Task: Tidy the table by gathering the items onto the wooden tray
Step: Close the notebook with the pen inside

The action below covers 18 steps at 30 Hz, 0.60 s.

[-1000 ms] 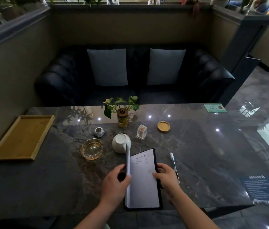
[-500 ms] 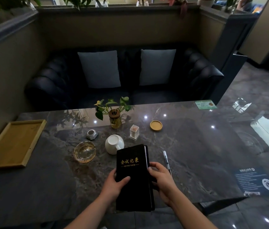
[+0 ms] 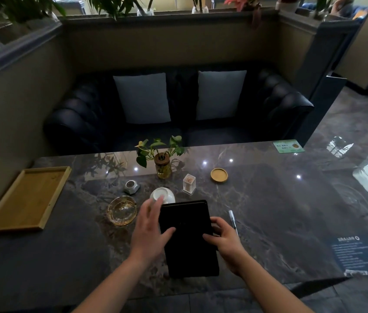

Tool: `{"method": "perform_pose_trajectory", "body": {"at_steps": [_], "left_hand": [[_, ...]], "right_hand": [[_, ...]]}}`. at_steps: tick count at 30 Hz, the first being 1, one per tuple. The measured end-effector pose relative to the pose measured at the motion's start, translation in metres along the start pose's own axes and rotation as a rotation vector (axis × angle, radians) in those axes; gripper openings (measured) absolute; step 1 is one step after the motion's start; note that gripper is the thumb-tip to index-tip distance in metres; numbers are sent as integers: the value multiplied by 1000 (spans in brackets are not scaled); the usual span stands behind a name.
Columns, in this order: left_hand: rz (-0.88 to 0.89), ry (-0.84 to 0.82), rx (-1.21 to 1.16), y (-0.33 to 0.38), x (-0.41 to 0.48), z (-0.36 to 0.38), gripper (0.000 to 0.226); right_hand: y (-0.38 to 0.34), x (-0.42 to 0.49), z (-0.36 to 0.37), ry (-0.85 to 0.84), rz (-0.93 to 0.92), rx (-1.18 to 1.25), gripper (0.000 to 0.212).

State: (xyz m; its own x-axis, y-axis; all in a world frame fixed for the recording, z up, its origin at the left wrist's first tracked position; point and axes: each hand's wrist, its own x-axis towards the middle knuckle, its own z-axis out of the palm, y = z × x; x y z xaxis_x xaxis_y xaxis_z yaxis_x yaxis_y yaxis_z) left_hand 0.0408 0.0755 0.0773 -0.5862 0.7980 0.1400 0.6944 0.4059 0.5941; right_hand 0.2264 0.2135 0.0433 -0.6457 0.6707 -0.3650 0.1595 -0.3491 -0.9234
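Observation:
A closed black notebook [image 3: 187,245] lies lengthwise near the table's front edge. My right hand [image 3: 223,236] grips its right edge. My left hand [image 3: 149,229] hovers over its left edge with fingers spread, thumb on the cover. The empty wooden tray [image 3: 23,199] sits at the far left. Beyond the notebook are a white upturned cup [image 3: 164,194], a glass ashtray [image 3: 122,210], a small grey hexagonal object [image 3: 131,186], a clear toothpick box [image 3: 189,183] and a wooden coaster [image 3: 219,175]. A pen [image 3: 232,219] lies just right of my right hand.
A small plant in an amber jar [image 3: 162,166] stands mid-table. A green card [image 3: 288,146] lies at the far right corner and a dark printed sticker [image 3: 357,254] at the near right. A black sofa [image 3: 280,109] faces the table's far side.
The notebook was open with a page lifted, then was shut. Now its plain side faces up, and my left hand has let go and spread its fingers.

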Motion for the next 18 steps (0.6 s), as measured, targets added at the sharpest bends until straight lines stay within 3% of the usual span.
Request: {"method": "perform_pose_trajectory", "body": {"at_steps": [3,6,9,15,18], "left_hand": [[210,-106,144,6,18,-10,69],[282,-141,162,10,27,-11,54],[270,-129,171,13,35,-7,42],[162,-200,210,20,50,1,47],[197,-208,179,22,54,3,46]], "right_hand": [[1,3,1,-25,18,12,35],[1,6,1,-20,38,10,35],[3,9,0,1,39,-21,35],[-1,13,-2,30,38,-66,36],[-5,16,-10,50,81,-85,35]]}}
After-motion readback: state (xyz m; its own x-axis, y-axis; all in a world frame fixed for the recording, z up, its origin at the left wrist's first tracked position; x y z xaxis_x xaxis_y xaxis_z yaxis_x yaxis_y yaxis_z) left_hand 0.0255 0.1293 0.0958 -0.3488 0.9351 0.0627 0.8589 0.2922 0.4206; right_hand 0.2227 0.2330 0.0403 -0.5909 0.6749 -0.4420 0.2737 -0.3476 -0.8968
